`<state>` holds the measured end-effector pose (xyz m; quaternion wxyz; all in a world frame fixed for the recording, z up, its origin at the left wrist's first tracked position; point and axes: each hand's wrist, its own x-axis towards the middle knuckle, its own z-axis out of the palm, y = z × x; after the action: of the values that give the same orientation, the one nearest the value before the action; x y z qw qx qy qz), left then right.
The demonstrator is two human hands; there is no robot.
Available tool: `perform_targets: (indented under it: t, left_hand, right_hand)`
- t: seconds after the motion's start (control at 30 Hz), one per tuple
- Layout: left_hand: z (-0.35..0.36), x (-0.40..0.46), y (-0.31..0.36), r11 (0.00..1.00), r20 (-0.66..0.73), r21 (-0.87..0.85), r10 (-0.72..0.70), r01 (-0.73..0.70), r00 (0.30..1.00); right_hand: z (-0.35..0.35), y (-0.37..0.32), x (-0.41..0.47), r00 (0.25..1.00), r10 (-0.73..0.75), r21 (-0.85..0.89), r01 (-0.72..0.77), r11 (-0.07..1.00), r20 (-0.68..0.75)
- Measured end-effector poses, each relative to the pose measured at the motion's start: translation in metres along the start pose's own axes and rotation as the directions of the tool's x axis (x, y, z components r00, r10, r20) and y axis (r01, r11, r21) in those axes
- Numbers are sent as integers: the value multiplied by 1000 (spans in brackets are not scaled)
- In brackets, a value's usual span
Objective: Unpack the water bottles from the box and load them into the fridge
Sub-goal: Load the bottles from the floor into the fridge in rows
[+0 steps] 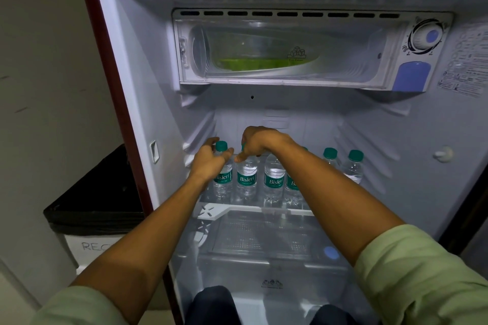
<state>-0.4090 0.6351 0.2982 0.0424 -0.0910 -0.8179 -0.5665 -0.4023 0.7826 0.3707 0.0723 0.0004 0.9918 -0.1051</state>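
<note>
Head view, looking down into an open fridge [137, 103]. Nearest the camera: two dark-clad knees [211, 306] resting at the fridge's lower edge, pale green sleeves [422, 272] pushed up both forearms. Beyond the knees: a clear crisper cover [264, 240] lying under the white shelf rail [253, 208]. Standing upright in a row on that shelf: six water bottles with green caps and "Bisleri" labels. Left hand [208, 163] curling round the neck of the leftmost bottle [223, 179], thumb and fingers clamped on either side just below the cap. Right hand [260, 144] reaching across, fingers bending down over the cap of the second bottle [247, 179], thumb pressing at its shoulder; cap mostly hidden under the palm. Third bottle [274, 182] and fourth bottle [291, 187] standing just beside, the latter partly hidden behind the right forearm. Two further bottles [353, 166] standing to the right, slightly apart from the group. Farther up: a freezer compartment [277, 47] with a translucent door, a thermostat dial [425, 37] sitting at its right. Outside, to the left: a bin lined with a black bag [100, 203] standing against the wall.
</note>
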Motion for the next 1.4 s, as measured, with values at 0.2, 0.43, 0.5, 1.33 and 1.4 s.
perform_targets:
  t: [0.2,0.43,0.5,1.33,1.4]
  left_hand:
    - [4,-17,3,976,-150,119,201,-184,968]
    - [-6,-58,-11,897,-93,192,421,-398,903]
    - [-13,-74,-18,879,-49,204,449,-431,892]
    - [-100,-202,-99,947,-147,199,284,-253,947]
    - [-105,-208,-105,956,-170,208,246,-209,954]
  right_hand:
    - [-5,-8,-15,950,-57,45,74,996,-306]
    - [14,-13,-42,714,-271,173,482,859,-646]
    - [21,-14,-47,684,-318,176,549,817,-657]
    - [154,-93,-96,525,-461,377,846,377,-715]
    - [162,-100,-99,492,-507,357,869,343,-708]
